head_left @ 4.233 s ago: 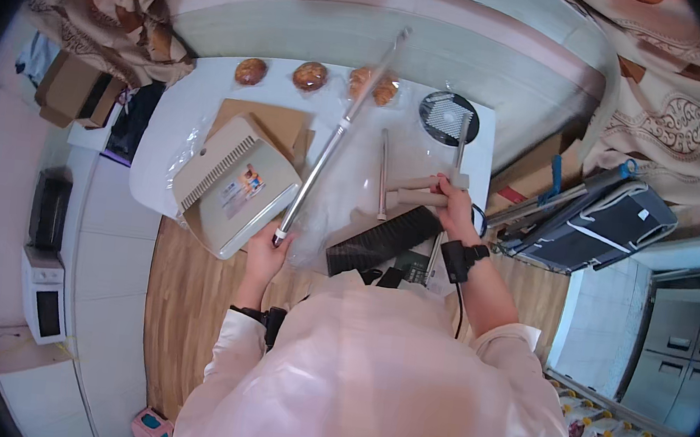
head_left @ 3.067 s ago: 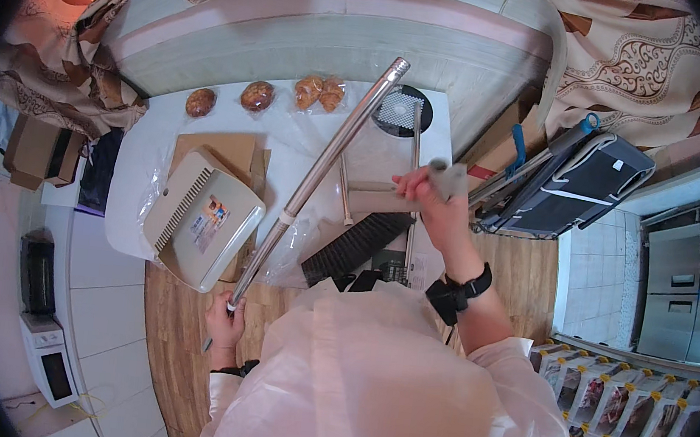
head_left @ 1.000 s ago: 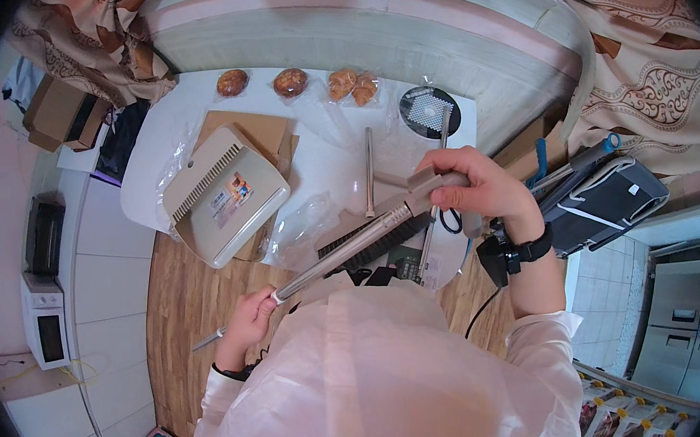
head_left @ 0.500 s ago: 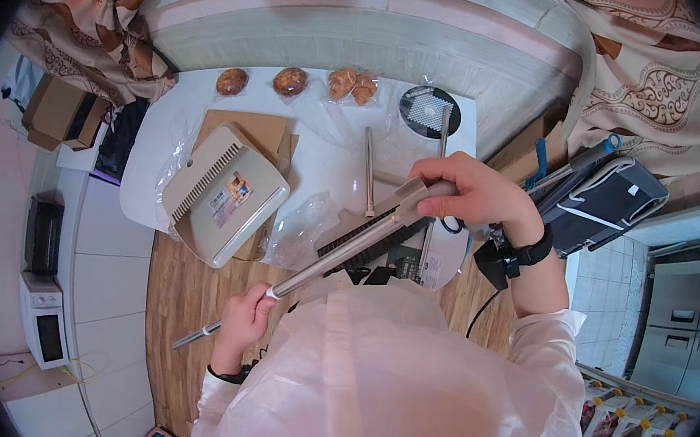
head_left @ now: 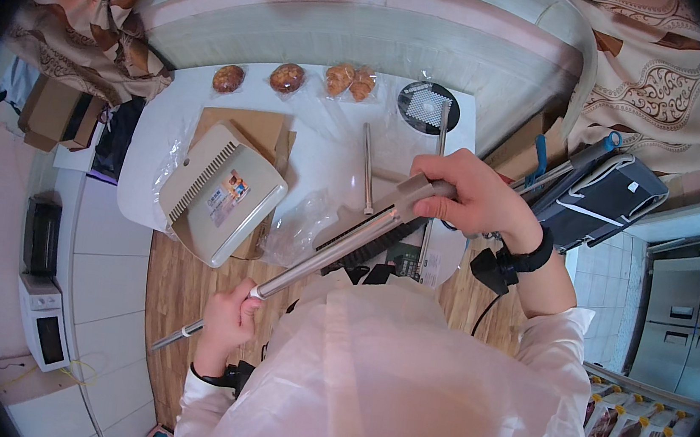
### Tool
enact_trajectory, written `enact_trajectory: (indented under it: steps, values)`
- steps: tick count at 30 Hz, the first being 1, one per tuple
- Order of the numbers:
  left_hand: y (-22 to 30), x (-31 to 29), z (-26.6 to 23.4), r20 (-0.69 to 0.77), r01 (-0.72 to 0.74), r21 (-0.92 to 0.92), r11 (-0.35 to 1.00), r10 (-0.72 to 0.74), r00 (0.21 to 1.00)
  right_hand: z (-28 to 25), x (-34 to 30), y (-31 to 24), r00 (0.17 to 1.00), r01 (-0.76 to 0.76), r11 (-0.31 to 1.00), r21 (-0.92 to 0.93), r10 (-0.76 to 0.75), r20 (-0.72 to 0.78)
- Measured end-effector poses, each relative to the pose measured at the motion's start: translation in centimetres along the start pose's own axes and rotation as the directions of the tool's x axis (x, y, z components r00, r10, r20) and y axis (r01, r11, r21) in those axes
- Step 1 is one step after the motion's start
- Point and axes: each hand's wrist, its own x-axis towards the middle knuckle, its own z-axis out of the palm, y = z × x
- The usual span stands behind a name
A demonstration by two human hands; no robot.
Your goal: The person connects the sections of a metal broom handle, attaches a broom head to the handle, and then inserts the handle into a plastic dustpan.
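A broom with a silver metal pole [head_left: 311, 266] slants across in front of me, from upper right to lower left. Its dark bristles [head_left: 377, 249] lie partly behind the pole, close to the table's near edge. My right hand [head_left: 478, 196] is closed around the grey piece [head_left: 412, 198] at the broom's upper end. Lower down, my left hand [head_left: 227, 316] grips the pole just below a white collar, and a thinner end sticks out past it. A beige dustpan [head_left: 237, 198] with a toothed edge rests on cardboard [head_left: 253, 127] on the white table [head_left: 144, 163].
Two loose metal tubes [head_left: 367, 165] [head_left: 442, 130] lie on the table beside crumpled clear plastic [head_left: 302, 226]. Along the far edge sit bagged breads [head_left: 287, 78] and a round black disc [head_left: 428, 107]. A folded dark frame [head_left: 595, 202] leans at right.
My left hand has moved a little to the left, and the pole's lower end now reaches farther left. My right hand keeps its grip almost in place.
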Motion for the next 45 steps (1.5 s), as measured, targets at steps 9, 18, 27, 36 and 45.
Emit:
enact_trajectory:
  steps: [9, 18, 27, 36, 45]
  values:
    - [2.3, 1.2, -2.9, 0.036, -0.011, 0.112, 0.994, 0.007, 0.999, -3.2, -1.2, -0.3, 0.998, -0.038, 0.999, 0.027, 0.037, 0.041]
    - [1.0, 0.4, -4.4, -0.198, -0.004, 0.040, 0.999, 0.011, 0.980, -4.1, -4.4, 4.2, 0.897, 0.436, 0.150, 0.887, -0.150, -0.416]
    - [0.8, 1.3, -3.9, -0.200, -0.126, 0.062, 0.990, 0.136, 0.970, -2.6, -3.8, 2.9, 0.887, 0.421, 0.165, 0.892, -0.282, -0.366]
    - [2.0, 1.9, -3.8, -0.222, -0.120, 0.047, 0.992, 0.128, 0.967, -2.3, -3.7, 1.1, 0.939, 0.209, 0.774, 0.597, 0.011, -0.342]
    - [1.5, 1.4, -3.6, -0.227, -0.187, 0.098, 0.977, 0.205, 0.952, -3.3, -1.5, -1.1, 0.915, 0.274, 0.944, 0.183, -0.198, -0.352]
